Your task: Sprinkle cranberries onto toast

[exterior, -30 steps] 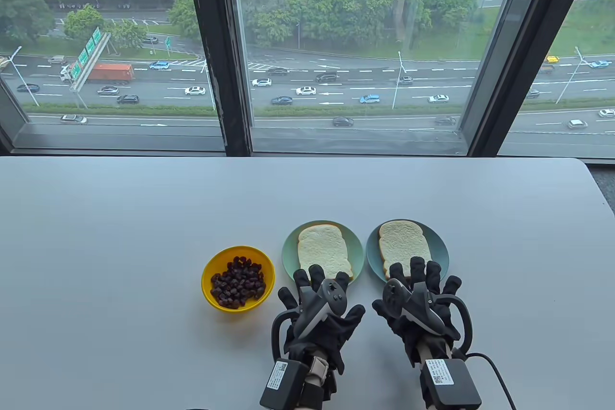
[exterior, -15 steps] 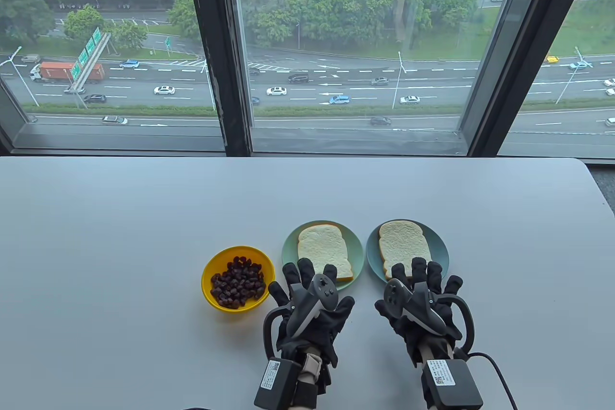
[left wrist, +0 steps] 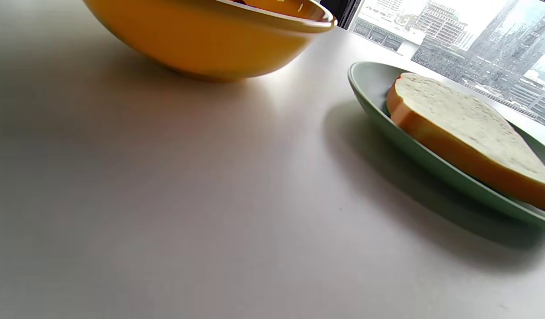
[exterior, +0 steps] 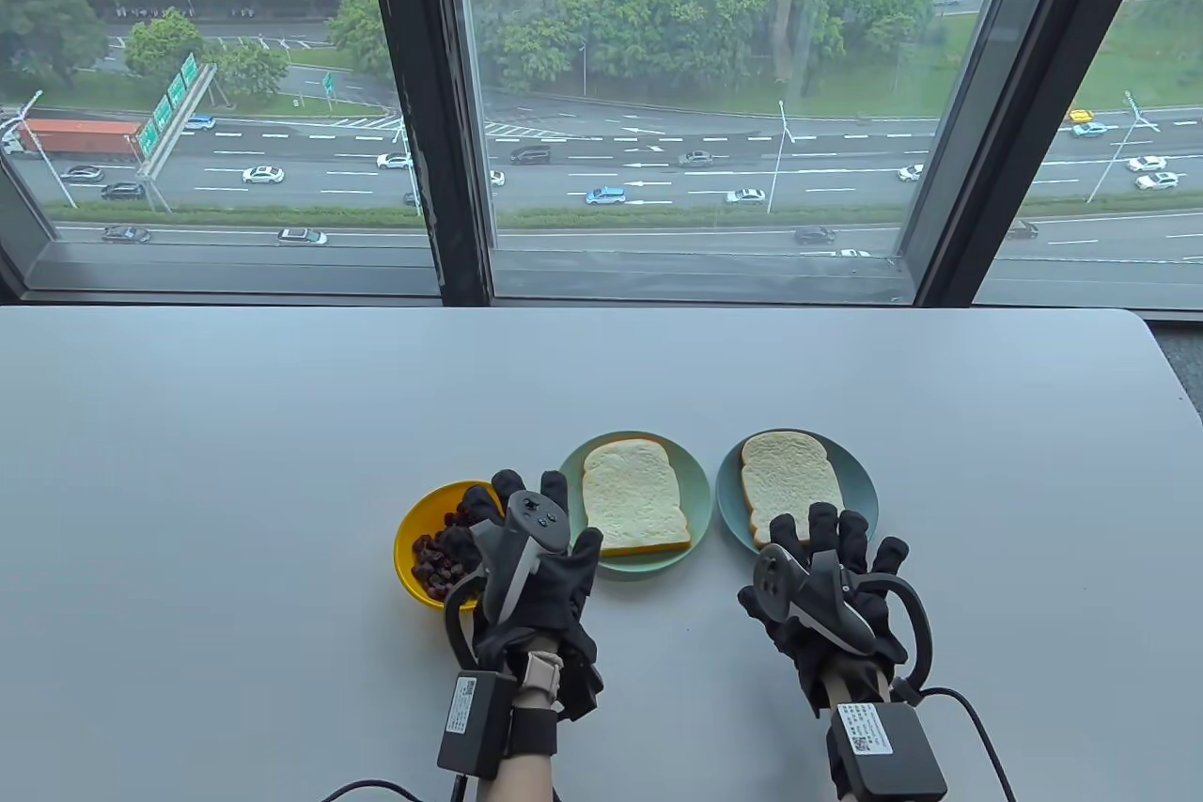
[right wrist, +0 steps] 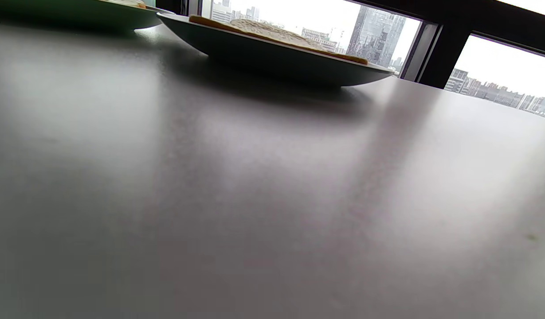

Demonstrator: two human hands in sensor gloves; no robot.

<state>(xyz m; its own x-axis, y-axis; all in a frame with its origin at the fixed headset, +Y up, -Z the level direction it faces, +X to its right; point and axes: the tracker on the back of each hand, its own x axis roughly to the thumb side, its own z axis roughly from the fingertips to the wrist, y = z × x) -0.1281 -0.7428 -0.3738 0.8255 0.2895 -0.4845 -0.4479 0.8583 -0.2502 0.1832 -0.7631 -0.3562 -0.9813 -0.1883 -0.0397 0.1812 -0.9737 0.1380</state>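
Note:
A yellow bowl [exterior: 415, 531] of dark cranberries [exterior: 434, 553] sits left of two green plates [exterior: 700, 501] [exterior: 860, 482], each with one slice of white toast [exterior: 632, 496] [exterior: 785, 475]. My left hand [exterior: 512, 511] hovers over the bowl's right half with fingers spread, hiding part of the cranberries. My right hand [exterior: 827, 539] lies flat with fingers spread at the near edge of the right plate. The left wrist view shows the bowl [left wrist: 201, 40] and the left toast [left wrist: 467, 133] on its plate [left wrist: 414, 155]. The right wrist view shows the right plate [right wrist: 276, 57].
The white table [exterior: 235, 426] stretches wide around the dishes. Its far edge meets a window with dark frames. A black cable [exterior: 977, 736] trails from my right wrist toward the near edge.
My left hand has moved left from the near edge of the left plate to above the yellow bowl. My right hand has barely moved.

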